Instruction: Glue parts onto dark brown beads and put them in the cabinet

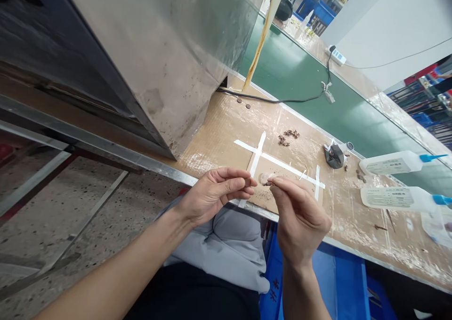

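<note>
Over the front edge of the bench, my left hand (226, 188) is closed with its thumb against the curled fingers; what it holds, if anything, I cannot make out. Facing it, my right hand (300, 212) pinches a small dark brown piece (270, 183) between thumb and fingertips. Just behind those fingertips lies a small clear round dish (264, 178) on a cardboard patch framed by white tape (278, 162). Dark specks are scattered on the cardboard. Farther back sits a loose cluster of small brown pieces (287, 137).
A large metal housing (169, 66) stands at the left. Two dark discs (243, 103) lie near a black cable (268, 99). To the right are a dark holder (334, 156) and two clear bottles with blue tips (388, 198). A blue bin (318, 277) is below the bench.
</note>
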A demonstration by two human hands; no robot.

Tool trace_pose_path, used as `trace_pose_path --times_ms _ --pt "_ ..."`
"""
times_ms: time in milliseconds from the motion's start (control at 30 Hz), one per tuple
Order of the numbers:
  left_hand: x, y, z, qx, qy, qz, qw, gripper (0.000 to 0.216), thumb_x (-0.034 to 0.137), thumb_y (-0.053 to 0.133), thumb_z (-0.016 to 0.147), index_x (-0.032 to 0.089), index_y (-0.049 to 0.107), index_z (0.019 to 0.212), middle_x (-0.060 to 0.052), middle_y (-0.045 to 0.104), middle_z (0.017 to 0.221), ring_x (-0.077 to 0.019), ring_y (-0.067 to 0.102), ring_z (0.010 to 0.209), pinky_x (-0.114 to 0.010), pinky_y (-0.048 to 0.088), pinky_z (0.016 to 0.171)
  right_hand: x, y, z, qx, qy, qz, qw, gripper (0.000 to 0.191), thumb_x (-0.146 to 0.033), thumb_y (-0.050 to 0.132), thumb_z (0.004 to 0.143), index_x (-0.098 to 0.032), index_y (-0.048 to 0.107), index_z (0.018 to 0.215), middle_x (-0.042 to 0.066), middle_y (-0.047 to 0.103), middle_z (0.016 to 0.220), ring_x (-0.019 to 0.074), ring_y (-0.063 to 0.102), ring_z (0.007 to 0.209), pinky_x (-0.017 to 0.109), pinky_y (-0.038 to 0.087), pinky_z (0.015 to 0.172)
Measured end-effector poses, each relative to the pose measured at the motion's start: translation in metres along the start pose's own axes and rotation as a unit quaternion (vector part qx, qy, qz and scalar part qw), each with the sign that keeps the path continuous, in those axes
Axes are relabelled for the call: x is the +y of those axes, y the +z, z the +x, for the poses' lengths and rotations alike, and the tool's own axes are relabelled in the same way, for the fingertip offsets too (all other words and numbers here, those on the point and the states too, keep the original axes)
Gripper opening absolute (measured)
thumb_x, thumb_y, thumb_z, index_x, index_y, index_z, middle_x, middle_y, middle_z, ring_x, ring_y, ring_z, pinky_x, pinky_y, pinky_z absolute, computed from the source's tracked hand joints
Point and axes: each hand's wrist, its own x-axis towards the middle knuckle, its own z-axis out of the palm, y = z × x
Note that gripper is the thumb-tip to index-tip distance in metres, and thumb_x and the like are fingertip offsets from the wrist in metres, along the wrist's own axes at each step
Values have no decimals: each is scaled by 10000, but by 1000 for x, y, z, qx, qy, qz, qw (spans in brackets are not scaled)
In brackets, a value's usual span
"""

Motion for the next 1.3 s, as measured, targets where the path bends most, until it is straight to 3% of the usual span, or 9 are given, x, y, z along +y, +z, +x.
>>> trace_pose_path --times_ms 67,267,500,1300 --pt "1 1 1 3 -4 11 1000 259 239 1063 893 175 953 1118 -122 921 1095 -179 882 922 -213 713 886 2 0 -1 7 6 -1 1000 190 -182 861 1099 -319 919 1217 24 898 1161 264 873 1087 417 733 979" --pt "-1 0 2 -8 2 14 1000 276 260 1066 885 180 954 1124 -119 914 1133 -150 845 832 -209 704 801 5 0 -2 7 18 6 1000 149 -213 858 1107 -309 921 1201 32 897 1144 268 872 1068 425 738 951" --pt "-2 2 2 -2 -5 13 1000 263 256 1069 887 176 959 1112 -112 921 1040 -174 881 890 -214 715 878 5 4 -3 -11 28 14 999 152 -206 848 1114 -310 922 1197 33 896 1161 270 870 1097 442 730 978" --pt "-2 10 1 44 14 -10 999 267 305 1144 779 200 948 927 -59 908 916 -175 872 767 -244 748 798 4 18 -5 0 45 49 998 148 -213 851 1112 -319 914 1194 17 892 1150 255 864 1063 420 722 956"
